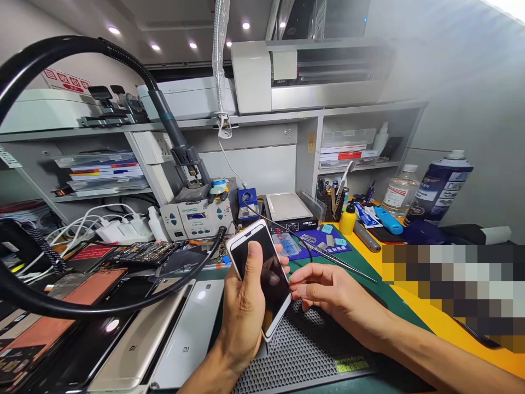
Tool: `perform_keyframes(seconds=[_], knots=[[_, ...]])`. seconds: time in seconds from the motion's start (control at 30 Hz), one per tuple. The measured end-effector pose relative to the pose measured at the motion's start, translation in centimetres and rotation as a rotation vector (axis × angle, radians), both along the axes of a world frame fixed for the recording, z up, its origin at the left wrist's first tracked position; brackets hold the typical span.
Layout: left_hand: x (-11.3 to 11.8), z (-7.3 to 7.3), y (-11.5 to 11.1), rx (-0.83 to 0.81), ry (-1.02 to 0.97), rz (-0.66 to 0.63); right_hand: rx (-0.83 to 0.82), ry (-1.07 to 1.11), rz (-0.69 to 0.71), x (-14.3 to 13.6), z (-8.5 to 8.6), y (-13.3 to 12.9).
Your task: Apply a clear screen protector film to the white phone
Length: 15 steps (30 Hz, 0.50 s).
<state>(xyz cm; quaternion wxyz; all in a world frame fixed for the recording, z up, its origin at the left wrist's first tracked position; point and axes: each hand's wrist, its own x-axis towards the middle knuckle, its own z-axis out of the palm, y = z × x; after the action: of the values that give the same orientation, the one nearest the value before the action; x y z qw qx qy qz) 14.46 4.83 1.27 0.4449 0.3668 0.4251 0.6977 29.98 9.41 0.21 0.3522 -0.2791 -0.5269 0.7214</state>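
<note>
A white-framed smartphone [268,279] with a dark, glossy screen is held tilted above the work mat. My left hand [246,301] is wrapped round it, thumb lying over the screen and fingertips showing past its far edge. At the phone's right edge is my right hand [328,287], its thumb and fingers drawn together against the lower side. Whatever sits between those fingertips is too small to make out. Beneath both hands lies a black perforated mat [279,366]. A thin black cable [301,243] runs down behind the right hand.
Several phones and phone backs, including a white back [188,334], cover the left side. A thick black hose [123,312] loops across them. Behind stand a soldering station [197,216], tweezers [344,264], a yellow bottle [348,220] and a spray can [438,186].
</note>
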Motion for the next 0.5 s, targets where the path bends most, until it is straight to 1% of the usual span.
perform_keyframes(seconds=[0.1,0.37,0.5], knots=[[0.2,0.2,0.0,-0.008,-0.098,-0.043,0.058,-0.060,-0.030,-0.1,-0.1,0.0],[0.7,1.3,-0.2,-0.031,-0.299,-0.153,0.102,-0.194,-0.120,-0.6,-0.6,0.2],[0.6,1.3,-0.1,-0.071,-0.403,-0.159,0.136,-0.222,-0.120,-0.6,-0.9,0.2]])
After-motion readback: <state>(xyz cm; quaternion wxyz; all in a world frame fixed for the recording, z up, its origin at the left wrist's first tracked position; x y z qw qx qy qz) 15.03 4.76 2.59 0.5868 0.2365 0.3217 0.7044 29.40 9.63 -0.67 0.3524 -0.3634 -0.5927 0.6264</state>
